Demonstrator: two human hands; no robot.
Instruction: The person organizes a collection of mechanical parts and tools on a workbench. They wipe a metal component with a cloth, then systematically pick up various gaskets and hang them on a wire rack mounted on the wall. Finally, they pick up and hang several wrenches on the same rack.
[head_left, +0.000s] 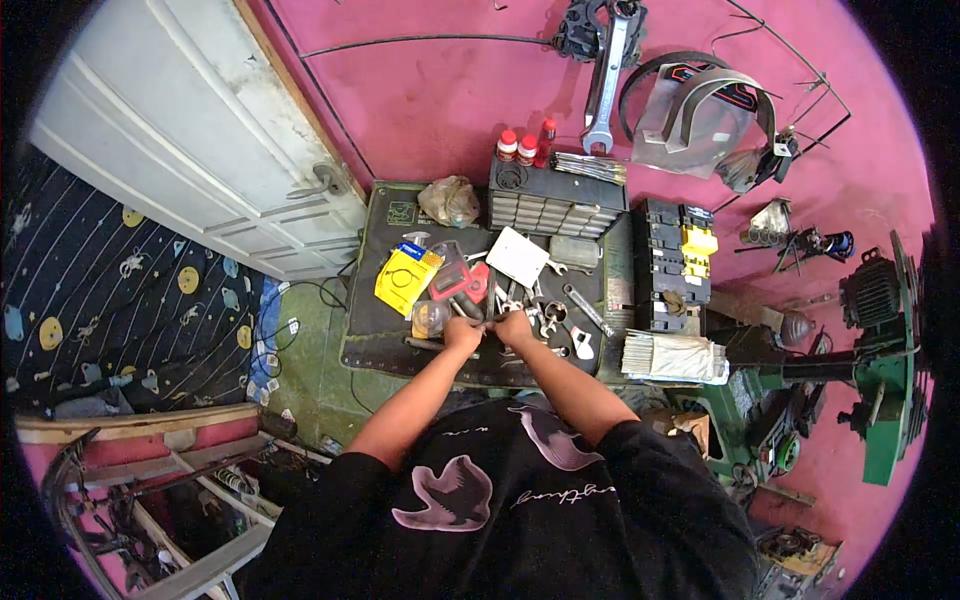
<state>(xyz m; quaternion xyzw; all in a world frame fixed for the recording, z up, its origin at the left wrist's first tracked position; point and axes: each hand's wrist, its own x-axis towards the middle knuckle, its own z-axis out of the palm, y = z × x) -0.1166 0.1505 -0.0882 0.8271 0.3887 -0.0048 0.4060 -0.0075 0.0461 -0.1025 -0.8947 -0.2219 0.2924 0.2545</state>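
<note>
My left hand and my right hand meet at the near middle of the dark workbench mat. Their fingers are closed and almost touch; a small dark thing seems to lie between them, too small to make out. Just beyond the left hand is a dark handle, beside a clear round container. A red and grey package and a yellow packet lie farther left. To the right of my right hand are several loose wrenches and metal parts. A white flat box lies beyond both hands.
A grey drawer cabinet stands at the back, with red-capped bottles on top. Black and yellow cases and a stack of pale sheets flank the right side. Green machinery stands far right; a white door is left.
</note>
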